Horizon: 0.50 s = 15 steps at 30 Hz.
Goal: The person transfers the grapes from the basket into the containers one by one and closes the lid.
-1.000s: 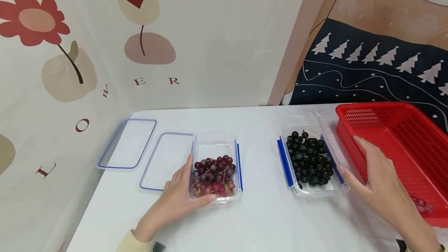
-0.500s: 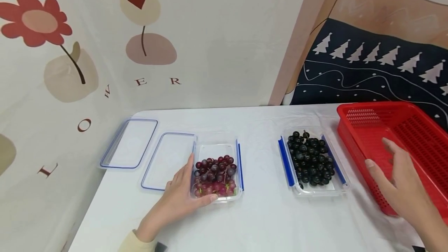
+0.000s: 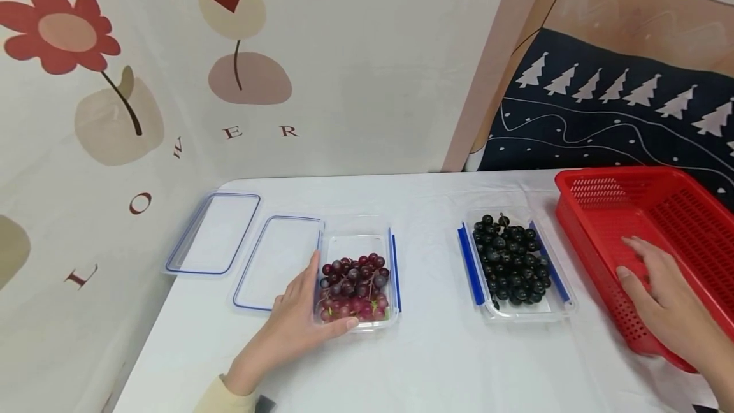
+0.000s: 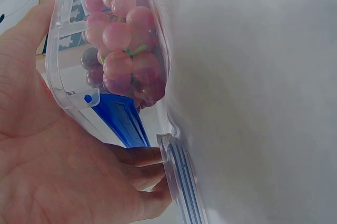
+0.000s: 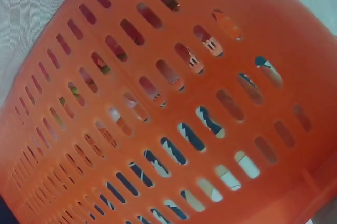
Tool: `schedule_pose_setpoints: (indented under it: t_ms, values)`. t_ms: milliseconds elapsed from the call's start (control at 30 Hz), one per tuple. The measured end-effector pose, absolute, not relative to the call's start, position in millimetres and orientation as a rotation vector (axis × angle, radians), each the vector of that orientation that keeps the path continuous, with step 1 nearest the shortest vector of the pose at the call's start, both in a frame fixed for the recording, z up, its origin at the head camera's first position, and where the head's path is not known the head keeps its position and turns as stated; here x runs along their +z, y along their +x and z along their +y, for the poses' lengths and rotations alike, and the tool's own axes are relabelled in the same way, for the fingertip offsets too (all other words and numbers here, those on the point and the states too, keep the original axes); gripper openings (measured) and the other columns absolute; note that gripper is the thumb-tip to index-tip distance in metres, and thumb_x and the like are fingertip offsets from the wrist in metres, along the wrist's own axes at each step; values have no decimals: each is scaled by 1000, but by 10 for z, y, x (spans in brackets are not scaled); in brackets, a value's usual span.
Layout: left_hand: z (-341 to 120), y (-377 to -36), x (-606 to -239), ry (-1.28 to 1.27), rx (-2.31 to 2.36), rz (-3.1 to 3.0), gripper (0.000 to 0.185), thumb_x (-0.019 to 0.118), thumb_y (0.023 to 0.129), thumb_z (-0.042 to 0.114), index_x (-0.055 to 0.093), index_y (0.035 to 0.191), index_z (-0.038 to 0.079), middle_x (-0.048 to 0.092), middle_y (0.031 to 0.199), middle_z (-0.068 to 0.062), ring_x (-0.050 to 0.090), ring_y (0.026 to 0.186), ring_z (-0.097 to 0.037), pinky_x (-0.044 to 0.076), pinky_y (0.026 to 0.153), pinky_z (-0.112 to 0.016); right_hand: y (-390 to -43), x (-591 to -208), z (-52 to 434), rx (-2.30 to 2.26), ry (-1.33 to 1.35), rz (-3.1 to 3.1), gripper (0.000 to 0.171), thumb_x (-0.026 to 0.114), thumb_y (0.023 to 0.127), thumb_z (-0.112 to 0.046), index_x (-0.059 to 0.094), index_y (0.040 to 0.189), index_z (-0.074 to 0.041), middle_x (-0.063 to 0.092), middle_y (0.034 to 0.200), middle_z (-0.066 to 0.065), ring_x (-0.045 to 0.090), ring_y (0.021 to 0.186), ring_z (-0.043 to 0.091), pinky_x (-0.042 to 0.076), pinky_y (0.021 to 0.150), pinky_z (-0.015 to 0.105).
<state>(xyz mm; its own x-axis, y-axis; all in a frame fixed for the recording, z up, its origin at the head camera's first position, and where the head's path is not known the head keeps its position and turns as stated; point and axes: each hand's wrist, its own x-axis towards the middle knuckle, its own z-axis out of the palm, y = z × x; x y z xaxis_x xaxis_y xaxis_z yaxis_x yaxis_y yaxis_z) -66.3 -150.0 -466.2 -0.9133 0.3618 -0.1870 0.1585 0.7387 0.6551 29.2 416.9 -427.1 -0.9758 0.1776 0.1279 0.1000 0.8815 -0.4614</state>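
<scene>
Head view: left hand [image 3: 298, 320] cupping clear box of round red grapes [image 3: 354, 290], right hand [image 3: 665, 301] relaxed inside perforated red basket [image 3: 596, 215]

red grape container [image 3: 357, 279]: clear, lidless, upright on white table, red grapes inside
red basket [image 3: 659, 209]: perforated plastic, at table's right edge
</scene>
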Motion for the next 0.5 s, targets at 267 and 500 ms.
schedule_pose_setpoints:
  t_ms: [267, 500]
  values:
    - [-1489, -676, -4659, 421, 960, 2646, 141, 81, 83, 76, -5, 176, 15, 14, 178, -26, 17, 161, -51, 12, 119, -82, 315, -4223, 4374, 682, -359, -3109, 59, 46, 118, -20, 25, 165, 10, 37, 145, 43, 43, 115, 61, 51, 82, 83]
    - [-1484, -680, -4626, 426, 949, 2641, 141, 81, 84, 76, -6, 176, 15, 13, 179, -24, 17, 161, -51, 13, 119, -83, 336, -4235, 4568, 664, -376, -3294, 66, 58, 115, -24, 29, 162, 12, 42, 140, 45, 51, 111, 59, 51, 88, 80]
